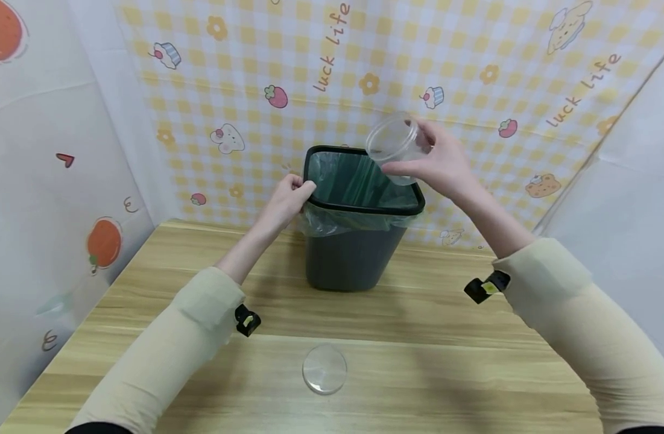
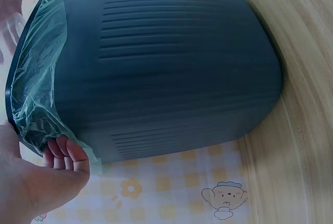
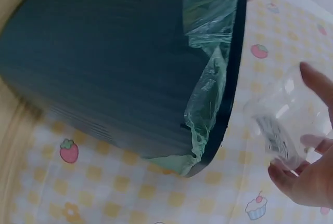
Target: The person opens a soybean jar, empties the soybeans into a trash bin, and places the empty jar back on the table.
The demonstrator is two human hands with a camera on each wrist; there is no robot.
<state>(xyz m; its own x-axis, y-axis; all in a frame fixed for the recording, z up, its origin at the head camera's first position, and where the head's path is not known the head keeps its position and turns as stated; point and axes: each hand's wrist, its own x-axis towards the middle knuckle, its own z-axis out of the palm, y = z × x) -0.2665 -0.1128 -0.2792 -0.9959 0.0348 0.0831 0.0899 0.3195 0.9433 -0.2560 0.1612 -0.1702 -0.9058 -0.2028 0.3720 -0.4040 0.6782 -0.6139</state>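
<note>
A dark grey bin [image 1: 353, 253] [image 2: 177, 73] [image 3: 104, 63] lined with a green plastic bag [image 1: 359, 181] [image 2: 36, 83] [image 3: 208, 78] stands at the back of the wooden table [image 1: 418, 337]. My left hand [image 1: 290, 196] [image 2: 47, 177] grips the bin's left rim, fingers curled over the bag edge. My right hand [image 1: 437, 163] [image 3: 307, 177] holds a clear plastic container [image 1: 394, 144] [image 3: 283, 120] tilted on its side above the bin's right rim, its mouth toward the left. A clear round lid [image 1: 324, 369] lies flat on the table near the front.
A yellow checked cloth with cartoon prints [image 1: 397, 78] covers the wall behind the bin. White panels with fruit stickers [image 1: 44, 181] close in the left side, and a plain white panel [image 1: 635, 199] the right.
</note>
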